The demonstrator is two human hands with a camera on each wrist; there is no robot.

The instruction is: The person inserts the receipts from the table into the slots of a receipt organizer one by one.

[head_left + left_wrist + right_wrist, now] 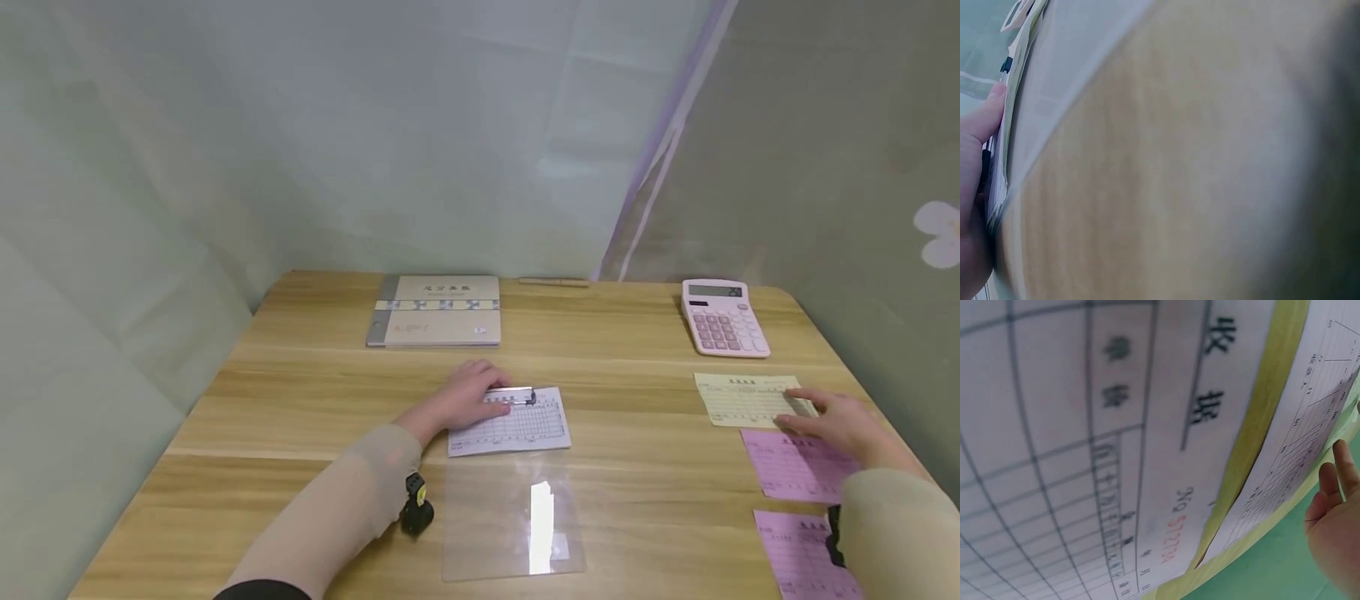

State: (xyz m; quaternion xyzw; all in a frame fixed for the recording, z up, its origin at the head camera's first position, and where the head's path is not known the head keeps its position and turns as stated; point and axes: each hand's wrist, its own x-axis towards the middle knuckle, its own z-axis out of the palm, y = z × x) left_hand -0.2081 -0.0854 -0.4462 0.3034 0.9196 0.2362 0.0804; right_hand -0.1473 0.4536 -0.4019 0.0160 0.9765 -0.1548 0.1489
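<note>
A transparent clipboard [487, 521] lies mid-table with a small stack of white printed slips [517, 432] under its metal clip [522, 395]. My left hand [461, 402] holds the clipboard at the clip, thumb across the front and fingers curled over the top side. In the left wrist view the thumb [988, 115] lies against the papers. Over at the right, my right hand [847, 423] touches the right end of a pale yellow slip [742, 402] with thumb and fingers spread. The right wrist view shows its fingers [1346, 467] fairly straight at the paper.
Two pink slips [787, 467] lie in a column below the yellow one, the lower pink slip [795, 550] partly under the right forearm. A pink calculator [723, 321] stands at the back right. An account book [438, 312] and a pen [553, 282] lie along the back edge.
</note>
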